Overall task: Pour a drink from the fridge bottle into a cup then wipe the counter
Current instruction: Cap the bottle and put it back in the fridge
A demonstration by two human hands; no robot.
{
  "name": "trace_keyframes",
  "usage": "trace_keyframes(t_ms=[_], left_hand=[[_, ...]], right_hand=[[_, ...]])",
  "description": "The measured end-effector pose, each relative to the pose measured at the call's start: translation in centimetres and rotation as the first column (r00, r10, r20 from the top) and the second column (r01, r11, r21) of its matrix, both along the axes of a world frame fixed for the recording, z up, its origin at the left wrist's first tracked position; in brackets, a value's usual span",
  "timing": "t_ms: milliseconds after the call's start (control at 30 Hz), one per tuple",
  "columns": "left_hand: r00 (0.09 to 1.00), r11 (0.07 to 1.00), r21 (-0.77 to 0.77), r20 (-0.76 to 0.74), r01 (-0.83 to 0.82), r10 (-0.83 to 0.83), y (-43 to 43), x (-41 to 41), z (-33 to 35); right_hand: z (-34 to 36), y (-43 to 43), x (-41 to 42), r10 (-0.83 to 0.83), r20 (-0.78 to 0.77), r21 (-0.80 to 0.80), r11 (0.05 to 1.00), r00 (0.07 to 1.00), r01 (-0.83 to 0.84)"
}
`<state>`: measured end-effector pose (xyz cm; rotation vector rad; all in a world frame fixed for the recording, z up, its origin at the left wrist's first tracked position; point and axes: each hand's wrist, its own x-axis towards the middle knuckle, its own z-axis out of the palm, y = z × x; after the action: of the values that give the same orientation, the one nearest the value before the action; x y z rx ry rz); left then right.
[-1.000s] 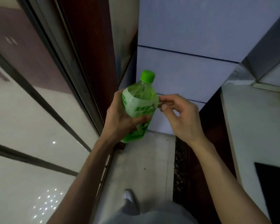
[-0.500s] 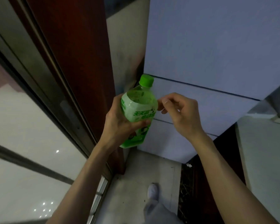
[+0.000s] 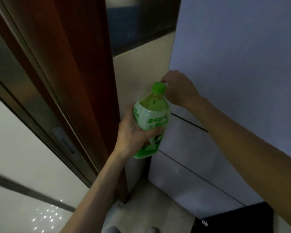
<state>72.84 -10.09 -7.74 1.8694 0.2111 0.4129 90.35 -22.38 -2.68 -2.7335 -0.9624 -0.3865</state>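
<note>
A green drink bottle with a green cap and a white-green label is held upright in front of the pale fridge. My left hand is wrapped around its lower body. My right hand is up behind the cap, with its fingers curled on the left edge of the upper fridge door. The door looks closed. No cup or counter is in view.
Two lower fridge drawers sit under the door. A dark red wooden frame and a glass sliding door stand on the left. A black object lies at the bottom right, and pale floor tiles are below.
My right hand has left the bottle's side and risen to the fridge door's left edge. The view has tilted up and left, and the counter on the right has gone out of sight.
</note>
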Motion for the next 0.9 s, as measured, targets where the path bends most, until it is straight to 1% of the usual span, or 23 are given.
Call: trace_keyframes(t_ms=[67, 100, 133, 167, 200, 233, 267, 300, 333, 400, 467, 533, 567, 667, 733, 833, 900], left_hand=[[1.0, 1.0, -0.002, -0.001, -0.027, 0.027, -0.6, 0.5, 0.4], [0.999, 0.999, -0.006, 0.001, -0.044, 0.044, -0.8, 0.6, 0.5], [0.998, 0.998, -0.01, 0.002, -0.06, 0.06, -1.0, 0.7, 0.6], [0.997, 0.997, -0.014, 0.002, -0.075, 0.075, -1.1, 0.8, 0.6], [0.996, 0.996, -0.016, 0.005, -0.088, 0.088, -1.2, 0.8, 0.6], [0.995, 0.995, -0.011, 0.008, -0.099, 0.099, -1.2, 0.7, 0.6], [0.994, 0.994, -0.003, 0.008, -0.107, 0.107, -1.3, 0.6, 0.5], [0.994, 0.994, 0.005, 0.005, -0.111, 0.111, -1.3, 0.5, 0.5], [0.994, 0.994, 0.007, 0.002, -0.109, 0.109, -1.3, 0.4, 0.4], [0.995, 0.995, 0.007, -0.006, -0.102, 0.102, -1.3, 0.0, 0.3], [0.995, 0.995, 0.013, -0.01, -0.099, 0.099, -1.3, -0.5, 0.2], [0.994, 0.994, 0.009, -0.013, -0.108, 0.108, -1.3, -0.9, -0.1], [0.993, 0.994, 0.002, -0.016, -0.113, 0.113, -1.2, -1.2, -0.2], [0.994, 0.995, -0.008, -0.026, -0.104, 0.104, -0.8, -1.8, -0.6], [0.996, 0.996, -0.004, -0.028, -0.088, 0.087, -0.5, -2.3, -0.8], [0.998, 0.998, -0.001, -0.025, -0.065, 0.065, 0.9, -3.3, -1.1], [0.998, 0.998, -0.001, -0.018, -0.06, 0.06, 2.0, -3.9, -1.4]], right_hand=[[-0.4, 0.7, 1.4, 0.109, 0.101, -0.193, 0.977, 0.989, -0.088], [-0.7, 0.9, 2.2, 0.16, 0.139, -0.297, 0.948, 0.977, -0.113], [-0.9, 1.1, 2.8, 0.175, 0.165, -0.392, 0.915, 0.971, -0.098], [-1.2, 1.2, 3.7, 0.191, 0.21, -0.453, 0.888, 0.959, -0.077], [-1.2, 1.4, 4.1, 0.164, 0.218, -0.508, 0.861, 0.962, -0.032], [-1.2, 1.6, 4.3, 0.107, 0.207, -0.525, 0.851, 0.972, 0.018], [-1.2, 2.0, 4.3, 0.013, 0.161, -0.576, 0.813, 0.987, 0.083], [-1.1, 2.3, 4.4, -0.027, 0.143, -0.641, 0.76, 0.989, 0.113], [-0.8, 2.7, 3.9, -0.048, 0.144, -0.714, 0.686, 0.988, 0.137], [-0.7, 3.3, 2.8, -0.041, 0.201, -0.788, 0.587, 0.979, 0.186], [-0.1, 3.2, 1.4, -0.051, 0.218, -0.795, 0.57, 0.975, 0.207], [0.3, 2.9, 0.4, -0.064, 0.185, -0.773, 0.607, 0.981, 0.186], [0.4, 3.0, 0.3, -0.049, 0.178, -0.777, 0.606, 0.983, 0.171], [0.1, 3.5, 0.6, -0.057, 0.185, -0.834, 0.518, 0.981, 0.187], [-0.1, 3.7, 0.8, -0.068, 0.212, -0.837, 0.503, 0.975, 0.217], [-1.0, 4.4, 0.6, -0.068, 0.207, -0.775, 0.598, 0.976, 0.207], [-2.0, 5.2, 0.0, -0.108, 0.166, -0.723, 0.662, 0.98, 0.196]])
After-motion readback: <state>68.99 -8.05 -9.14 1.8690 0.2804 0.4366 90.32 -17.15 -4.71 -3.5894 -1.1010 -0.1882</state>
